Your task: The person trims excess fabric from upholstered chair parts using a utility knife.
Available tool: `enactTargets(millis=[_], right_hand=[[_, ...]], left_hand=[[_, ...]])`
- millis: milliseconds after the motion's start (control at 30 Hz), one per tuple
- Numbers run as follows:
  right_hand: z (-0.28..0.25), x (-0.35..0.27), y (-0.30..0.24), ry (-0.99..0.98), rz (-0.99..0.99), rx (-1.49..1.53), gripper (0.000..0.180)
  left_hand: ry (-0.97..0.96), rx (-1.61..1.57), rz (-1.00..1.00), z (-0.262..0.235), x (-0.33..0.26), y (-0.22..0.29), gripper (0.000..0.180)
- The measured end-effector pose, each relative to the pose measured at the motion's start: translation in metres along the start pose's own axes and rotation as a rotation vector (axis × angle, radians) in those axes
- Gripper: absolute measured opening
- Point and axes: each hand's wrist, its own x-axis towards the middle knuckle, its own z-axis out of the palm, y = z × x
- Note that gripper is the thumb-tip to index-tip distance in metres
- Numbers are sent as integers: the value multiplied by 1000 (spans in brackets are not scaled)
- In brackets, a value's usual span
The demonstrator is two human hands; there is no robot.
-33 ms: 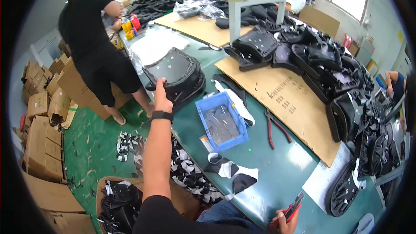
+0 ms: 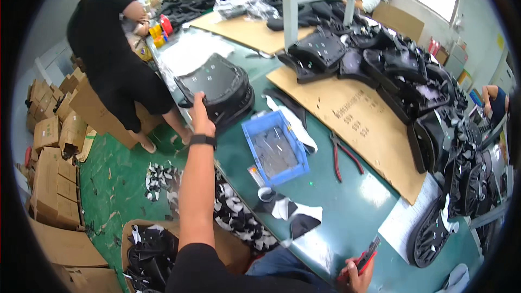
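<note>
Worker reaches across the green bench for a black moulded shell.

The left hand (image 2: pixel 199 115) grips the near edge of the top shell (image 2: pixel 214 84), stacked beside the blue tray (image 2: pixel 275 148); the right hand (image 2: pixel 355 274) clenches a red-handled tool (image 2: pixel 368 254). A careless one-handed pull could topple the stack.

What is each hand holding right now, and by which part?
The left hand grips the near edge of the top black moulded panel on a stack. The right hand holds a red-and-black hand tool by its lower end.
</note>
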Motion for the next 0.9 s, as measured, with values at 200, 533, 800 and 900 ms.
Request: enactTargets(millis=[200,533,800,900], right_hand=[[17,9,-28,22,-38,-46,39],[51,23,-59,-162,-457,-19,33],[136,82,-57,-292,-985,-611,41],[117,183,-89,26,-1047,-943,52]], left_hand=[[138,670,322,-2,-68,15,80],[-1470,877,439,-183,-353,43,23],[-805,67,-574,-130,-356,55,14],[-506,238,-200,-129,-294,29,20]])
